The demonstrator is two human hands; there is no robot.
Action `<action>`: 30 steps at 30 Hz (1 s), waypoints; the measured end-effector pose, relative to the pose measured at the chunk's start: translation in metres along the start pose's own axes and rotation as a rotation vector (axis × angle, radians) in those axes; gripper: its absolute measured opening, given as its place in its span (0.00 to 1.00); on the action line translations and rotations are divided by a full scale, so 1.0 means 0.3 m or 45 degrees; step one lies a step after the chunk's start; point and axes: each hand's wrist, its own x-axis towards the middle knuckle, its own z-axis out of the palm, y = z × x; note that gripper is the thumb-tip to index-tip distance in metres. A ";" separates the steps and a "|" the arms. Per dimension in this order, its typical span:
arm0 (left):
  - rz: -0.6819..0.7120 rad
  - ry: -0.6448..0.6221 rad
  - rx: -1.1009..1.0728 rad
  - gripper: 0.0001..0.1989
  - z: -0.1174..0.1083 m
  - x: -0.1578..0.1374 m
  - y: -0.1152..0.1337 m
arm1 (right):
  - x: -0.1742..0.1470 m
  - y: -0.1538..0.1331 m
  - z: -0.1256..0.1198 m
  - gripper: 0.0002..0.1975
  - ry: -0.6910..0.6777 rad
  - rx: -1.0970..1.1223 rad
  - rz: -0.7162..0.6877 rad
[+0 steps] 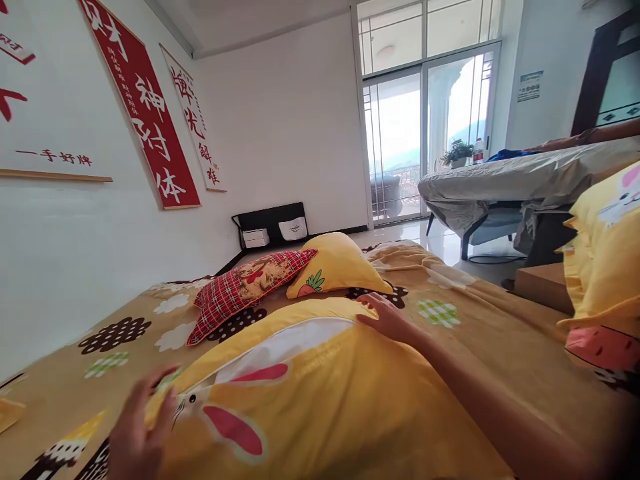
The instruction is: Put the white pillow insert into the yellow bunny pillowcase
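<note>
A large yellow pillow [350,393] printed with a white rabbit with pink ears lies in front of me. Along its far side a white strip [285,340] shows between two yellow edges. My left hand [140,420] is at the pillow's left edge, thumb and fingers apart; it is slightly blurred, and I cannot tell whether it touches the cloth. Over the far right edge of the pillow is my right hand [385,317], its fingers spread and slightly bent, nothing gripped in them.
Just beyond lie a red plaid cushion [250,287] with a bear print and a yellow pillow [335,263] with a carrot print. A patterned tan blanket [480,340] covers the bed. Another yellow pillow [605,247] stands at right, near a covered table [500,177].
</note>
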 end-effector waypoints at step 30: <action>0.515 -1.400 0.106 0.24 0.674 0.187 0.802 | 0.070 -0.227 -0.047 0.18 0.214 -0.535 0.209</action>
